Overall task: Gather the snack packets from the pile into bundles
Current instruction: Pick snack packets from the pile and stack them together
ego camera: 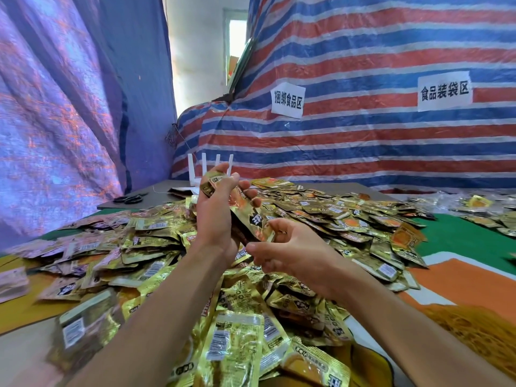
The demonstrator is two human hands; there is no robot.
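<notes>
Left hand (216,216): raised above the heap, back of the hand toward the camera, fingers and thumb curled round a held stack of packets (248,217). The stack stands on end and tilts, its top edge poking past the fingertips and its lower end pointing down toward the right hand.

Right hand (293,250): lower and just beside the left, palm turned up and inward, thumb out, fingers loosely bent and gripping nothing. Fingertips sit at the lower edge of the stack; contact cannot be confirmed. The two hands are close but not touching.

Below and all round both hands: pile of gold snack packets (321,210), loose and overlapping, faces and barcode backs mixed. It runs under both forearms to the near edge. Left of the left forearm lie paler pinkish packets (83,247), blurred.

Right of the right hand: green and orange surface (460,283) showing beyond the pile. Near the right forearm is a yellowish tangled heap (474,331), too blurred to identify.

Beyond the left hand: white device with four upright antennas (195,169), partly hidden by the fingers. Farther left, a small black object (129,199).

Behind: red, white and blue striped tarp (363,141) carrying two paper signs (287,100). A purple-blue tarp (55,107) hangs to the left.
</notes>
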